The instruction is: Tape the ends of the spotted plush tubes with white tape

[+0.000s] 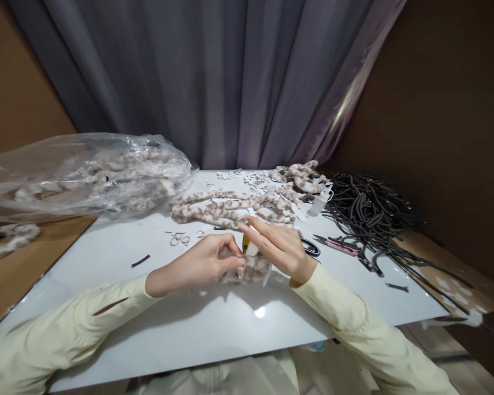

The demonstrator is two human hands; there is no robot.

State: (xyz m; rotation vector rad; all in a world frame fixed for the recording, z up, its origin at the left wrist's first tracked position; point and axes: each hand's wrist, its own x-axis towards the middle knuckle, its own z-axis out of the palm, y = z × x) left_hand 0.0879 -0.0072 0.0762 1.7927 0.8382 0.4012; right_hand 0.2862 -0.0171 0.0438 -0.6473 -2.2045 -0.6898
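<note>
My left hand (pixel 208 259) is closed, its thumb and fingers pinching a brown-and-white spotted plush piece (pixel 255 269) just above the table. My right hand (pixel 280 247) reaches over the same piece from the right. Its fingers lie along a small yellow-and-white object (pixel 252 249), whose kind I cannot make out. The right thumb is hidden, and the fingers partly cover the contact between object and plush. Behind both hands lie several long spotted plush tubes (pixel 214 208).
A clear plastic bag (pixel 66 175) of plush tubes lies at the left. Metal rings (pixel 175 240) and a short black strip (pixel 140 261) are nearby. To the right are black scissors handles (pixel 310 248), pink-handled snips (pixel 340 246), a white bottle (pixel 319 203) and black cords (pixel 366 211).
</note>
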